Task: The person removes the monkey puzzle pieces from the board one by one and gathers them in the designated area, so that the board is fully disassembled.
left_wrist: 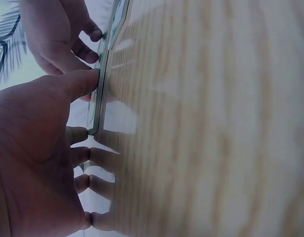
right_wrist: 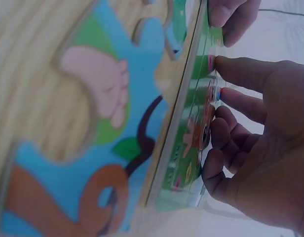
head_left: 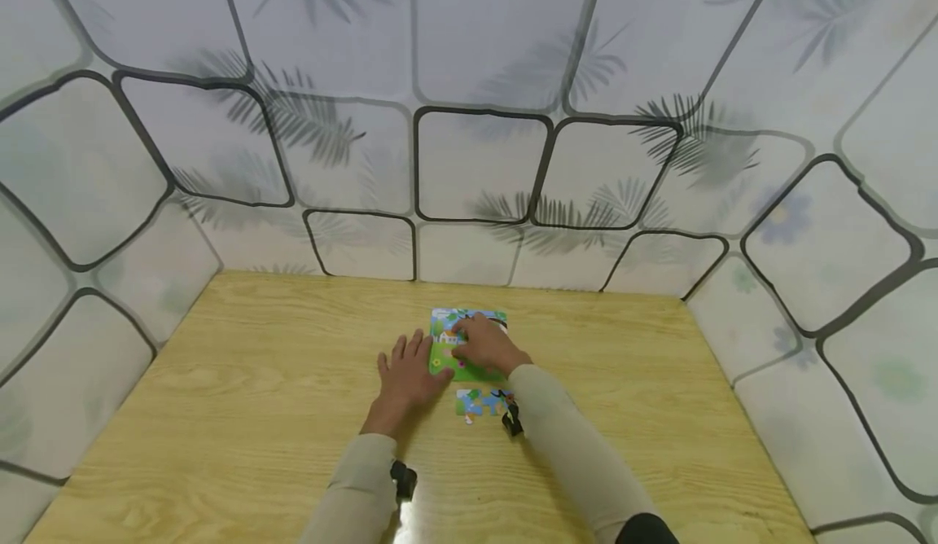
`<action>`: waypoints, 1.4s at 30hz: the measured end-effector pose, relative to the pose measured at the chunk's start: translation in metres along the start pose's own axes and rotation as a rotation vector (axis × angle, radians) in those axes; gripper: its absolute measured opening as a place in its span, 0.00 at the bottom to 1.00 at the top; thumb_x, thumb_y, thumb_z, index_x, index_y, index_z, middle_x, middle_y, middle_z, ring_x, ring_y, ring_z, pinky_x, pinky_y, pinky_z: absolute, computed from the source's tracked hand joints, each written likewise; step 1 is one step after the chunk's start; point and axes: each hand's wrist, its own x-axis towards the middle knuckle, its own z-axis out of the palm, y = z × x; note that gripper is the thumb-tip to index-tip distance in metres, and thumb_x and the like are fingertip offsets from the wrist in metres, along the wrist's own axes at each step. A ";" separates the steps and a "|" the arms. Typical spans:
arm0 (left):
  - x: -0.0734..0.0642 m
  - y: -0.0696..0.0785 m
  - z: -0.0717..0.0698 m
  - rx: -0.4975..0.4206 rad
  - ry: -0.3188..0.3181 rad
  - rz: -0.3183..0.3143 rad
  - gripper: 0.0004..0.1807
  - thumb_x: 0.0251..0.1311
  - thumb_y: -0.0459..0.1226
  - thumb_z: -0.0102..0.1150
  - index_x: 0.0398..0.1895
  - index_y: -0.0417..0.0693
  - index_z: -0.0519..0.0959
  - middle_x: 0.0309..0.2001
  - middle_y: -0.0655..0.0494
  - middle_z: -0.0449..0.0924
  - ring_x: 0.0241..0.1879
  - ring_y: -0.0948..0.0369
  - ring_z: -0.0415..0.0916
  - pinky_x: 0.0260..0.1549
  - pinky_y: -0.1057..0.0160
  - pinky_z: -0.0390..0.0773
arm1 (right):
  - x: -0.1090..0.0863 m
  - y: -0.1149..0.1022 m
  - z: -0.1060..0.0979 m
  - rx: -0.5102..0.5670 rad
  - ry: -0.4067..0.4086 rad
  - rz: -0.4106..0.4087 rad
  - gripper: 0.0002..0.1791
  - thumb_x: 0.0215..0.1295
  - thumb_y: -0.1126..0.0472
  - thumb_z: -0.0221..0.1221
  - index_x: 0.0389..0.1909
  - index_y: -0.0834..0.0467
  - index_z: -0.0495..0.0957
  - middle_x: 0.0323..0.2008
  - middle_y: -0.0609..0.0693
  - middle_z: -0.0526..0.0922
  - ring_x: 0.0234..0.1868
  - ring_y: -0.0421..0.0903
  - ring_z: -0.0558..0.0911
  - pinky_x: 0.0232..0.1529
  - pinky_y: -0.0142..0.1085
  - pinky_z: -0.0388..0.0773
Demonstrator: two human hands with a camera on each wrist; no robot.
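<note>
A colourful jigsaw puzzle board [head_left: 469,374], showing a house, grass and flowers, lies flat on the table. My left hand [head_left: 410,375] spreads its fingers at the board's left side, with its thumb [left_wrist: 83,84] resting on the near left edge. From the right, my right hand [head_left: 489,344] reaches over the board, its bent thumb and index finger at a small puzzle piece [right_wrist: 211,93] on the picture; the fingers hide most of that piece. The other right fingers [right_wrist: 222,131] are curled close above the board. Loose puzzle pieces [head_left: 479,402] lie just in front of it.
The wooden table [head_left: 278,414] meets patterned cloth walls [head_left: 476,169] at the back and both sides. Small black wrist devices [head_left: 403,480] sit at both sleeves. In the right wrist view, loose blue pieces [right_wrist: 83,182] lie close to the board's near edge.
</note>
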 end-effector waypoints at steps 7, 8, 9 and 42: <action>0.000 0.000 0.002 0.006 0.005 0.005 0.41 0.64 0.58 0.50 0.74 0.48 0.57 0.77 0.47 0.49 0.76 0.42 0.42 0.67 0.29 0.41 | 0.004 -0.004 -0.001 0.074 -0.059 0.033 0.23 0.62 0.57 0.63 0.57 0.57 0.74 0.34 0.48 0.80 0.26 0.40 0.75 0.29 0.32 0.74; 0.001 0.000 0.002 0.006 0.006 0.005 0.41 0.64 0.58 0.50 0.74 0.48 0.57 0.77 0.47 0.49 0.76 0.42 0.42 0.67 0.29 0.41 | 0.004 -0.004 -0.002 0.091 -0.064 0.039 0.23 0.62 0.57 0.63 0.58 0.57 0.73 0.33 0.48 0.80 0.24 0.40 0.75 0.27 0.33 0.74; 0.001 0.000 0.002 0.007 0.006 0.004 0.41 0.64 0.58 0.50 0.74 0.48 0.57 0.77 0.48 0.49 0.76 0.42 0.41 0.67 0.29 0.41 | 0.005 -0.004 -0.002 0.103 -0.068 0.046 0.23 0.62 0.57 0.63 0.58 0.57 0.73 0.31 0.48 0.80 0.22 0.41 0.74 0.26 0.33 0.74; 0.001 0.003 0.000 -0.006 0.012 -0.005 0.41 0.63 0.56 0.52 0.74 0.45 0.57 0.77 0.46 0.49 0.76 0.42 0.41 0.69 0.30 0.38 | -0.035 0.014 -0.005 0.356 0.161 0.013 0.08 0.70 0.58 0.54 0.48 0.51 0.72 0.37 0.48 0.82 0.27 0.41 0.79 0.30 0.35 0.76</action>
